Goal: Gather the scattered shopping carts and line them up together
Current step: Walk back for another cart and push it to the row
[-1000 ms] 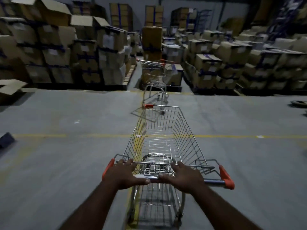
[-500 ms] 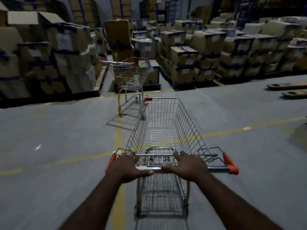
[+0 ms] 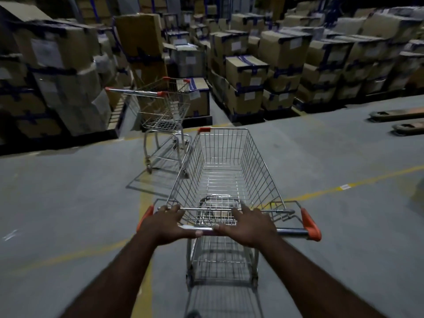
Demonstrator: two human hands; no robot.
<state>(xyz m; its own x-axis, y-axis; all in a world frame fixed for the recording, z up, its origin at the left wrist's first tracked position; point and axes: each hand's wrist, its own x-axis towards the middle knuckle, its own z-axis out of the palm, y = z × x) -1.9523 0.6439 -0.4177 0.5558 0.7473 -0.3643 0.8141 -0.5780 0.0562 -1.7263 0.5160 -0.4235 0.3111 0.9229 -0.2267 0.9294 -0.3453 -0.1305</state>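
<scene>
A wire shopping cart (image 3: 226, 171) with orange corner caps stands straight ahead of me on the grey floor. My left hand (image 3: 168, 224) and my right hand (image 3: 250, 224) both grip its metal handle bar (image 3: 290, 231), thumbs nearly touching at the middle. A second, empty cart (image 3: 160, 111) stands just beyond to the left, its orange-tipped handle facing left. The front left corner of my cart is close beside the second cart's rear wheels; I cannot tell whether they touch.
Stacks of taped cardboard boxes on pallets (image 3: 247, 83) fill the back and left (image 3: 52, 72). A narrow aisle (image 3: 213, 111) opens behind the second cart. Pallet-jack forks (image 3: 399, 115) lie on the floor at right. Yellow lines (image 3: 339, 187) cross the concrete.
I have pushed my cart forward and swung to the right; the second cart has come much nearer and now sits at my cart's front left. Both hands kept their grip.
</scene>
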